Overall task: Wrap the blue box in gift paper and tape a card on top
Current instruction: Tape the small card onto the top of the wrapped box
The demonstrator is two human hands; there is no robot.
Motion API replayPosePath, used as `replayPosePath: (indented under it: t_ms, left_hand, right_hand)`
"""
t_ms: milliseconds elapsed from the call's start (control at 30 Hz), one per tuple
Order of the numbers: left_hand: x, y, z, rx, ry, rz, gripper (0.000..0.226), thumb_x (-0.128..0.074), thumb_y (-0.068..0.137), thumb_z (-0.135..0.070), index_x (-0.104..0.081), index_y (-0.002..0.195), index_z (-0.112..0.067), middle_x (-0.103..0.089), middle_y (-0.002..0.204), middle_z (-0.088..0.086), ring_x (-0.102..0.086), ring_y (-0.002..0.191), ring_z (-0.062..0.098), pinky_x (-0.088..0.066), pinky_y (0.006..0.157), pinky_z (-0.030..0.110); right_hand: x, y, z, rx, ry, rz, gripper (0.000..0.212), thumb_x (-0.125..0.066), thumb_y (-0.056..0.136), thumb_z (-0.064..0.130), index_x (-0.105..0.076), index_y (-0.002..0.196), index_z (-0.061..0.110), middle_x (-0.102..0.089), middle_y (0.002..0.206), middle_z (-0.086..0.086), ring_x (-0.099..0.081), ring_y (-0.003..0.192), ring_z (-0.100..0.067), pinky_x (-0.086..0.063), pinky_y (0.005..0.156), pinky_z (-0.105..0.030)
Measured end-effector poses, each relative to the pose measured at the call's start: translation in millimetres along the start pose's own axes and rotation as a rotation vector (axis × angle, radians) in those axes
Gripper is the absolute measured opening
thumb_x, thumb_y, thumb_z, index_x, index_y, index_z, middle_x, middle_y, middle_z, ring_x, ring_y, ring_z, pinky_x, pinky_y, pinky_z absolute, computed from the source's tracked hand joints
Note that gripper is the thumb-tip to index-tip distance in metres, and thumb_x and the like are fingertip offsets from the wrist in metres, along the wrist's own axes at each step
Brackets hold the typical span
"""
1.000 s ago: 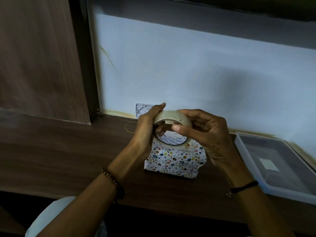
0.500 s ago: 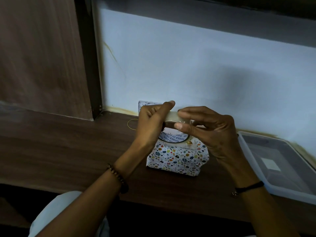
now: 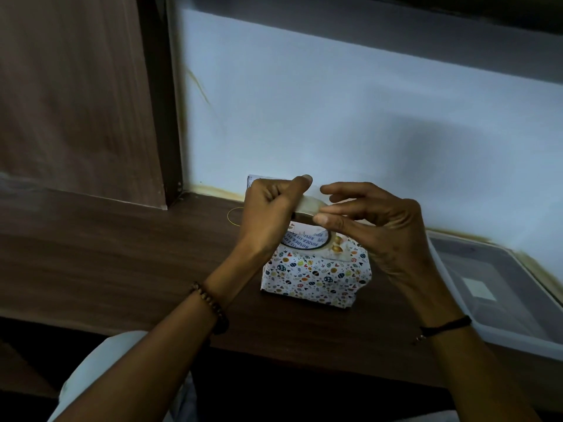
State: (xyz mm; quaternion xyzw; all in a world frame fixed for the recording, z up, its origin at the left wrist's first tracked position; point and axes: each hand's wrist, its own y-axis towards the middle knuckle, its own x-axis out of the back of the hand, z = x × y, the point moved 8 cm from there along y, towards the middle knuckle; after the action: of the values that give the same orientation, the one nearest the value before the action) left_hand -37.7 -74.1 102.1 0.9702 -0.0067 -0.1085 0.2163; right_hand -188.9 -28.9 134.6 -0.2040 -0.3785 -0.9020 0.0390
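Box (image 3: 316, 278) wrapped. Above it, our left hand (image 3: 271, 214) grips tape roll (image 3: 307, 237), right hand (image 3: 380, 226) pinches its rim; card taping left, we judge.

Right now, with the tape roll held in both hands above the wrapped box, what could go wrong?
1. The left hand and the right hand are both on the clear tape roll, so nothing steadies the wrapped box. The roll sits just over the box and could knock it askew.
2. The right hand pinches at the roll's rim. In this dim light the clear tape may fold on itself or stick to the fingers.
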Motion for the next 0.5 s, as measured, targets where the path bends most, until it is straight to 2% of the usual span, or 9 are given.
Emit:
replayPosePath:
  t_ms: [67,167,233,333,433,500]
  left_hand:
    - [2,1,1,0.002,0.029,-0.007,0.050,-0.062,0.093,-0.015,-0.061,0.043,-0.016,-0.052,0.041,-0.002,-0.046,0.040,0.014,-0.039,0.057,0.028]
    - [6,2,-1,-0.015,0.075,-0.022,0.053,-0.064,0.092,-0.023,-0.051,0.058,0.015,-0.043,0.049,0.029,-0.031,0.043,0.030,-0.031,0.051,0.035]
    - [6,1,-2,-0.025,0.101,-0.007,0.056,-0.064,0.092,-0.025,-0.050,0.064,0.021,-0.045,0.056,0.038,-0.031,0.045,0.036,-0.032,0.051,0.037]
    - [5,1,-3,-0.025,0.129,0.003,0.055,-0.064,0.092,-0.026,-0.051,0.064,0.020,-0.045,0.055,0.037,-0.032,0.044,0.023,-0.030,0.051,0.031]
    - [3,2,0,-0.002,0.160,0.022,0.054,-0.064,0.090,-0.030,-0.054,0.061,0.014,-0.049,0.056,0.034,-0.036,0.044,0.020,-0.032,0.055,0.032]
    - [4,4,2,0.021,0.209,0.019,0.053,-0.064,0.090,-0.031,-0.054,0.058,0.010,-0.047,0.050,0.026,-0.037,0.041,0.018,-0.034,0.057,0.031]
  right_hand:
    - [-1,0,-2,-0.011,-0.009,0.006,0.014,-0.082,0.077,0.014,-0.078,0.090,0.012,-0.073,0.109,0.003,-0.070,0.096,-0.016,-0.059,0.068,-0.028]
    - [-4,0,-4,-0.040,0.016,0.027,0.010,-0.079,0.079,0.019,-0.077,0.088,0.015,-0.073,0.104,0.006,-0.070,0.092,-0.017,-0.059,0.064,-0.035]
    - [-6,0,-6,-0.076,0.025,0.042,0.011,-0.077,0.080,0.023,-0.076,0.088,0.014,-0.073,0.101,0.007,-0.071,0.090,-0.018,-0.059,0.064,-0.039]
    - [-8,0,-10,-0.130,0.023,0.063,0.016,-0.074,0.081,0.030,-0.075,0.088,0.015,-0.071,0.101,0.008,-0.070,0.092,-0.017,-0.060,0.066,-0.044]
    - [-11,0,-12,-0.142,0.009,0.081,0.017,-0.070,0.085,0.030,-0.072,0.089,0.014,-0.069,0.101,0.009,-0.068,0.095,-0.012,-0.058,0.071,-0.028]
    - [-13,-1,-13,-0.143,-0.051,0.078,0.016,-0.067,0.088,0.031,-0.070,0.091,0.016,-0.067,0.101,0.011,-0.067,0.091,-0.008,-0.052,0.071,-0.020]
